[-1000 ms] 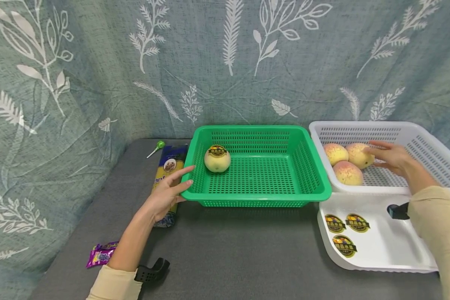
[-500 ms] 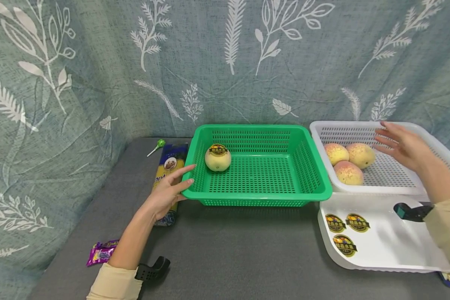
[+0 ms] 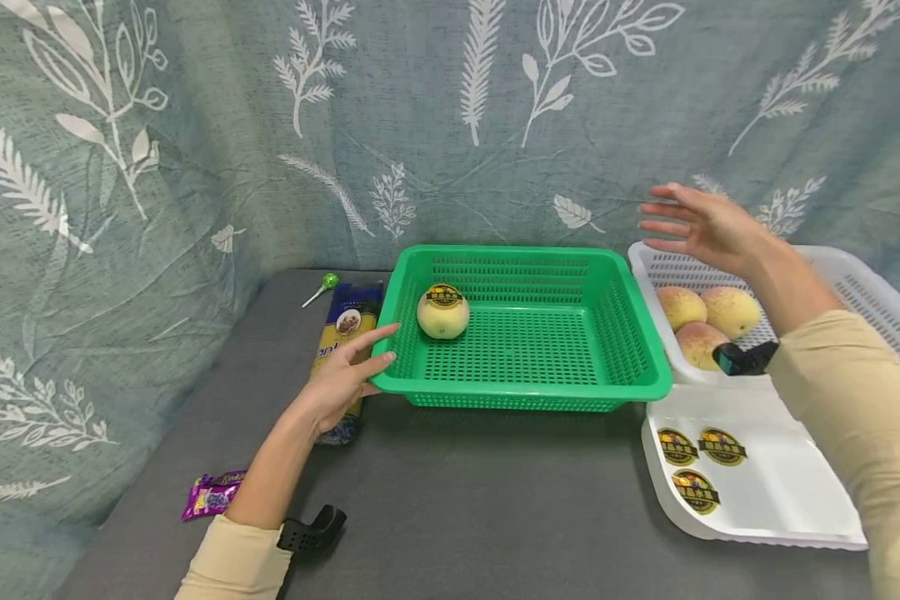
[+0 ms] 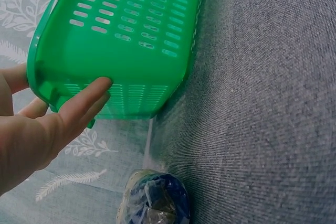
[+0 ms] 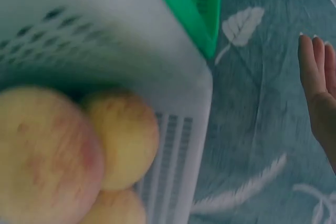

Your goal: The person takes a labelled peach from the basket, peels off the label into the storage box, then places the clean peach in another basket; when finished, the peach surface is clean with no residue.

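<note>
My left hand (image 3: 339, 379) grips the near left corner of the green plastic basket (image 3: 525, 392); in the left wrist view the rim passes between its fingers (image 4: 86, 100). Inside that basket, at the left, sits one pale peach (image 3: 443, 321) bearing a dark and gold fruit sticker (image 3: 444, 296). My right hand (image 3: 708, 225) is raised over the back left of the white basket (image 3: 640, 275), fingers extended and holding nothing. Three yellow-red peaches (image 3: 732, 312) lie in the white basket's left end; the right wrist device partly covers one of them.
A white tray (image 3: 787, 492) with three fruit stickers (image 3: 722, 447) stands in front of the white basket. Left of the green basket lie a blue and yellow packet (image 3: 337, 333), a green lollipop (image 3: 329, 282) and a purple snack packet (image 3: 212, 497). Behind hangs a patterned curtain (image 3: 420, 108).
My right hand has left the peaches in the white basket, drawn right, then risen and swung left above it. My left hand stays on the green basket. The view has shifted slightly.
</note>
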{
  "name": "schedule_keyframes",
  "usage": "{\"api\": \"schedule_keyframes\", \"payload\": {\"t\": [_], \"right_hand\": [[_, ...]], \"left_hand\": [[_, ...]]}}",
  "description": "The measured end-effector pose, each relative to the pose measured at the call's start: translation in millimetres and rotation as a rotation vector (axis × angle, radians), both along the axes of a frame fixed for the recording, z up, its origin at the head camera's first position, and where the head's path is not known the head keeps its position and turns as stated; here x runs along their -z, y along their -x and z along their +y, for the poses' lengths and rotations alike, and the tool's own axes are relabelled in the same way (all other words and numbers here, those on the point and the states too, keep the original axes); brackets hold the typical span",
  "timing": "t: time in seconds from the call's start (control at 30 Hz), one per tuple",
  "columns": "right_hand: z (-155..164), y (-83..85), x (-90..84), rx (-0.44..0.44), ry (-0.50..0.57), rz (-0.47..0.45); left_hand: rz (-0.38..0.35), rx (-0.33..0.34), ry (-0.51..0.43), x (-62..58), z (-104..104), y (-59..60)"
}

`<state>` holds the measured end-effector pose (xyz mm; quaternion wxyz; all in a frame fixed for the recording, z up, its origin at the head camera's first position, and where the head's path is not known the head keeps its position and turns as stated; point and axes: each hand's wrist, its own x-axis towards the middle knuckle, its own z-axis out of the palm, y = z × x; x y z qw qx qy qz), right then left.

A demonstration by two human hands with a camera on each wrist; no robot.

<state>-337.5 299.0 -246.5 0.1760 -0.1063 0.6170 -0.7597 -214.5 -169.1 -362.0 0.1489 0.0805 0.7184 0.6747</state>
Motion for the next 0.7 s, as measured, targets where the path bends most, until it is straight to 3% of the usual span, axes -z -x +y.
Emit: {"api": "schedule_keyframes", "payload": {"t": [0.2,0.4,0.7], "right_hand": [[-57.3,25.9,-2.5,-0.117,-0.189,0.02],[-101.4,45.6,15.5,-0.233,-0.321,0.039],[-154.4,52.4,44.0,-0.324,-0.431,0.0]], "left_hand": [[0.0,-0.002,-0.031,1.8,-1.4,1.5],[-0.007,-0.019,-0.028,2.1,-0.7,0.9],[-0.015,-0.029,-0.012,1.1,0.1,0.0]]}}
